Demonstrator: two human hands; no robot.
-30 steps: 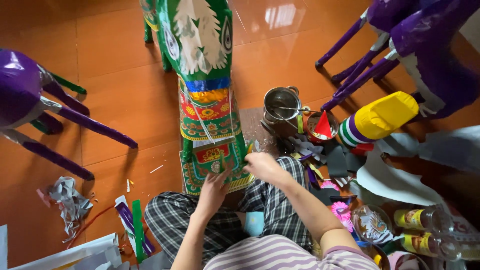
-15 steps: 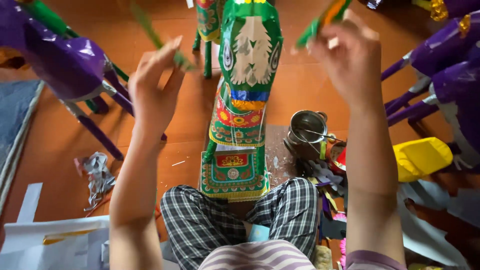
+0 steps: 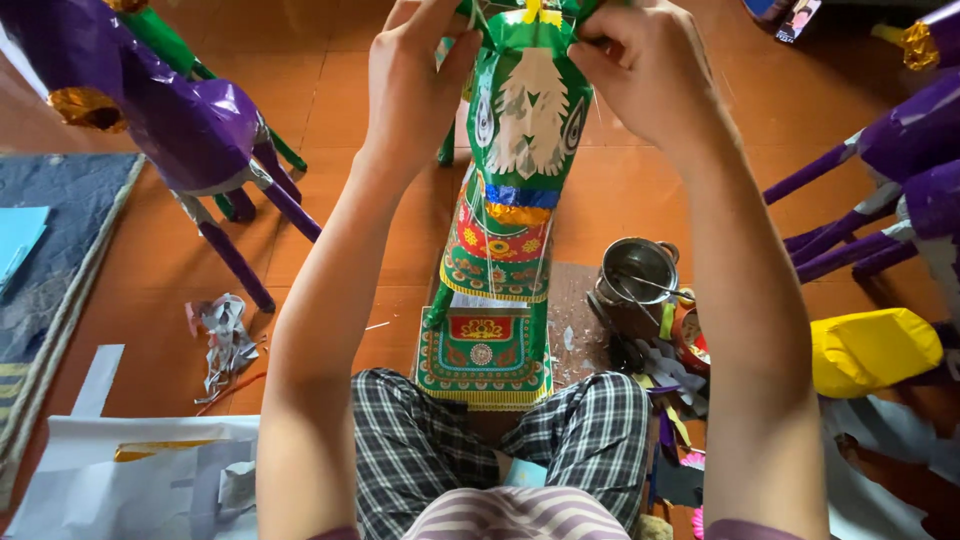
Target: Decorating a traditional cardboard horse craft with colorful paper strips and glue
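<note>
The floor [image 3: 150,270] is of smooth orange-brown boards, and the person sits on it with crossed legs in checked trousers [image 3: 420,440].

One green paper horse figure [image 3: 510,200] stands upright on the floor right in front of the knees, between the two raised arms. It has a white printed face with two round eyes, a blue and gold band under it, and a red and green decorated cloth part that reaches down to the floor. The left hand [image 3: 415,75] grasps the upper left edge of the figure with bent fingers. The right hand [image 3: 640,70] is closed on the top right edge, and its fingertips pinch the paper near one small yellow piece [image 3: 535,12].

Beside the figure on the right stands one metal pot [image 3: 638,272] with a thin stick inside, on a brown mat with white scraps. Near it lie many coloured paper cuttings [image 3: 665,370]; I cannot count them. Further right is one yellow paper shape [image 3: 875,350].

Purple paper figures stand on both sides: one on the left [image 3: 170,110] with thin purple legs, and at least two on the right [image 3: 900,180], partly cut by the edge. On the left are also one crumpled silver foil [image 3: 225,335], white paper sheets [image 3: 130,480] and one grey-blue rug [image 3: 60,250]. Both forearms cover part of the floor.
</note>
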